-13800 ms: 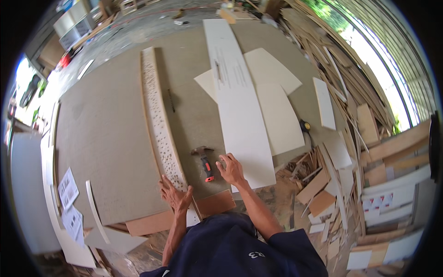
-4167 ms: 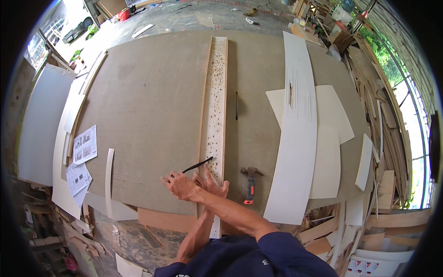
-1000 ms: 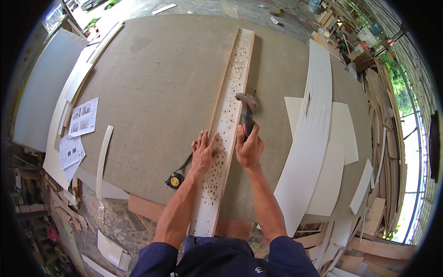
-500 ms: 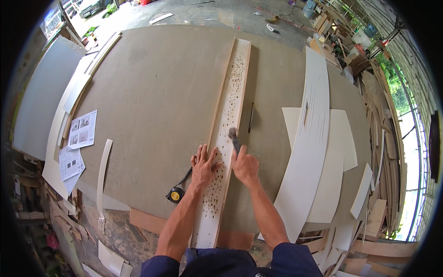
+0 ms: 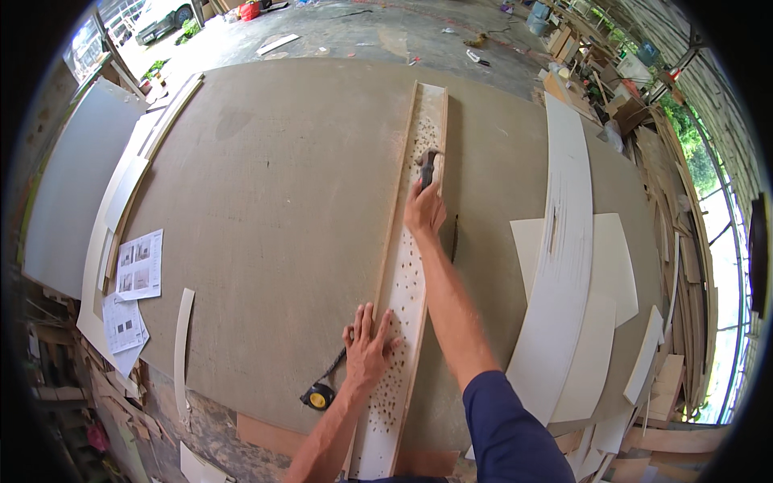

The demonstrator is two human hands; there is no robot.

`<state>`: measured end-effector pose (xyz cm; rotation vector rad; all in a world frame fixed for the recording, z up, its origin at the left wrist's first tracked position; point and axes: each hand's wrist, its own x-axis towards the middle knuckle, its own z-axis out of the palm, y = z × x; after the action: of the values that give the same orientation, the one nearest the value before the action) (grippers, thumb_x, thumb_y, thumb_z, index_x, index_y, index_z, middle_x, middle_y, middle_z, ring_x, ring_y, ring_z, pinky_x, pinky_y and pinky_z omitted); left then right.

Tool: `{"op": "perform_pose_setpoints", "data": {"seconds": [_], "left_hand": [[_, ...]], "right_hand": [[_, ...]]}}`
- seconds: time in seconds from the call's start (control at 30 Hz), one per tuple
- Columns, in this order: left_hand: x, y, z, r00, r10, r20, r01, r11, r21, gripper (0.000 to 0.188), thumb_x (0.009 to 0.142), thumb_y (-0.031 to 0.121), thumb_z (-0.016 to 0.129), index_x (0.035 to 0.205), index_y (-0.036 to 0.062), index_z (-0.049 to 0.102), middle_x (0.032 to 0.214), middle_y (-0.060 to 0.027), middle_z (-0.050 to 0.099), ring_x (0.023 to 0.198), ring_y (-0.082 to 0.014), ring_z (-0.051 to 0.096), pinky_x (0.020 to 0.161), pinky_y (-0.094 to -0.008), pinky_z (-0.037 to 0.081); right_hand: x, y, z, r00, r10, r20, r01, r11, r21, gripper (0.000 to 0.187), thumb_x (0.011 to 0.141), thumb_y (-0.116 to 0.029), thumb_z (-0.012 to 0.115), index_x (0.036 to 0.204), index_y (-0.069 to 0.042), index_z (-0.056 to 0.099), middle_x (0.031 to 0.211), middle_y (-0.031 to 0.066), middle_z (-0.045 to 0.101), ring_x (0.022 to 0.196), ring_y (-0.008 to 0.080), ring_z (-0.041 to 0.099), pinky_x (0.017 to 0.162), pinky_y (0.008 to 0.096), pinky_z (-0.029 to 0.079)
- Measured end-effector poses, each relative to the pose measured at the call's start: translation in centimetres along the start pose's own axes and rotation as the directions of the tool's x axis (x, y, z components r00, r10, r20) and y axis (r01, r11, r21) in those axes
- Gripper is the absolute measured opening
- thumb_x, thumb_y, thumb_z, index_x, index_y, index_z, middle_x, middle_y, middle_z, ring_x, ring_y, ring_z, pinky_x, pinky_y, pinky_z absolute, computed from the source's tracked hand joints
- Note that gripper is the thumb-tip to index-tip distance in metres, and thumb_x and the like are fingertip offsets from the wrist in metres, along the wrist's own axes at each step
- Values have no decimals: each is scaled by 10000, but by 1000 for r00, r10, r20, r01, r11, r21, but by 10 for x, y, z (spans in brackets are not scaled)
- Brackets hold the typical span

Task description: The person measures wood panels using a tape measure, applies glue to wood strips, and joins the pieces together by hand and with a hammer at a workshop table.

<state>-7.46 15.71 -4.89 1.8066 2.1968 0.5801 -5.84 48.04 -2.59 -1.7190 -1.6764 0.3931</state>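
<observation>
A long, narrow white panel [image 5: 409, 280] with raised wooden edge strips and many small brown spots runs away from me across the large brown board. My left hand [image 5: 368, 354] lies on its near part, fingers spread over the left edge. Farther along, my right hand [image 5: 424, 211] is closed round the dark handle of a hammer [image 5: 427, 161], whose head is over the far part of the panel. I cannot tell whether the head touches it. A black and yellow tape measure [image 5: 319, 396] rests left of my left wrist.
White sheets [image 5: 564, 241] lie overlapping on the right of the board. Printed papers [image 5: 138, 264] and a narrow white strip [image 5: 183, 346] are on the left. Stacked timber [image 5: 684, 290] stands beyond the right edge. A thin dark blade-like piece [image 5: 456, 237] lies right of the panel.
My right hand has moved the hammer away from me toward the panel's far end. My left hand stays pressed on the panel. The whole view has shifted slightly.
</observation>
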Motion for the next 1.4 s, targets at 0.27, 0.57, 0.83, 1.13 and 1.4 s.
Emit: {"op": "perform_pose_setpoints", "data": {"seconds": [0.27, 0.57, 0.83, 1.13, 1.4], "left_hand": [[-6, 0, -6, 995, -51, 85, 54, 998, -35, 621, 973, 459, 610, 1525, 230, 441, 1621, -173, 283, 1506, -327, 245, 1133, -521, 187], [-1, 1, -10, 991, -67, 114, 72, 997, -40, 626, 964, 474, 612, 1518, 231, 453, 1621, -177, 285, 1500, -325, 258, 1122, -512, 199], [-3, 6, -4, 995, -44, 94, 52, 995, -90, 609, 991, 479, 559, 1542, 262, 412, 1632, -170, 263, 1505, -323, 247, 1116, -537, 208], [0, 5, -9, 993, -61, 102, 67, 996, -58, 603, 969, 467, 606, 1512, 244, 465, 1626, -162, 283, 1501, -313, 259, 1123, -497, 199], [-2, 3, 0, 996, -56, 66, 61, 996, -68, 604, 970, 458, 609, 1517, 253, 455, 1625, -160, 284, 1499, -318, 262, 1126, -514, 194]], "right_hand": [[115, -9, 61, 993, -115, 6, 114, 975, -190, 406, 1000, -344, 484, 1043, 40, 607, 824, 232, 721, 782, 394, 720, 712, 521, 562], [131, -24, 61, 995, 59, 83, -44, 984, -175, 401, 1007, -369, 504, 1063, 26, 546, 885, 232, 724, 844, 374, 723, 722, 496, 571], [150, -4, 69, 960, -259, -110, 222, 937, -270, 376, 1013, -379, 499, 1003, -9, 561, 842, 224, 715, 828, 395, 708, 703, 517, 544], [157, -13, 56, 974, -224, 29, 223, 935, -277, 368, 1003, -336, 531, 947, 23, 586, 781, 194, 715, 757, 362, 715, 675, 474, 563], [144, -13, 49, 976, -207, 61, 215, 920, -328, 369, 1000, -322, 511, 928, 11, 654, 801, 225, 718, 827, 362, 734, 709, 460, 579]]}}
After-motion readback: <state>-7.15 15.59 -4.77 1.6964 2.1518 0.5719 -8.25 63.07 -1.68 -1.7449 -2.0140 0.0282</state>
